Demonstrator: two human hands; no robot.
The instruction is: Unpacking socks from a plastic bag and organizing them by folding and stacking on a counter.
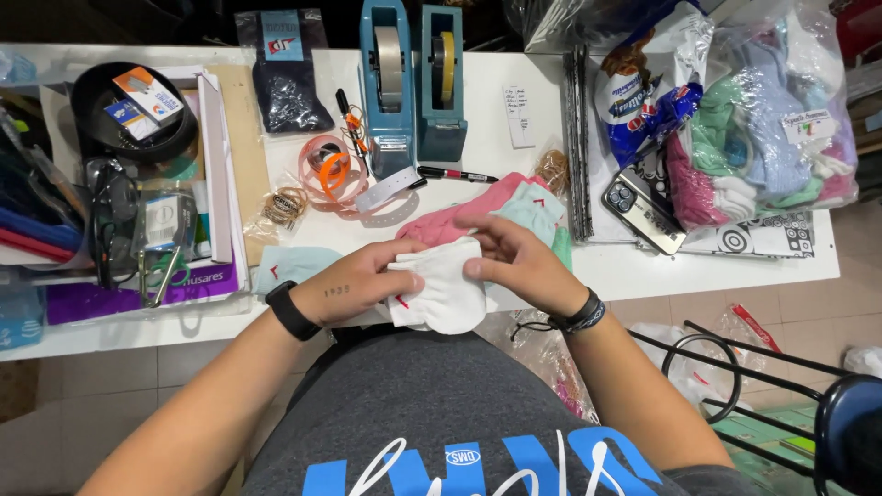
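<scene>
A folded white sock (pixel 441 294) is held at the table's near edge by both hands. My left hand (pixel 363 283) grips its left side, thumb on top. My right hand (pixel 516 262) presses on its right side, fingers laid over the top. Just behind lie a pink sock (pixel 455 220) and a mint green sock (pixel 531 209). A light blue sock (pixel 292 264) rests on the table left of my left hand.
Two blue tape dispensers (pixel 413 83) stand at the back. A pen (pixel 457 174), rubber bands (pixel 285 204), a phone (pixel 640 211), a clear bag of coloured socks (pixel 772 129) and a cluttered tray (pixel 216 156) surround the white table (pixel 643 271). A black chair (pixel 781 386) stands right.
</scene>
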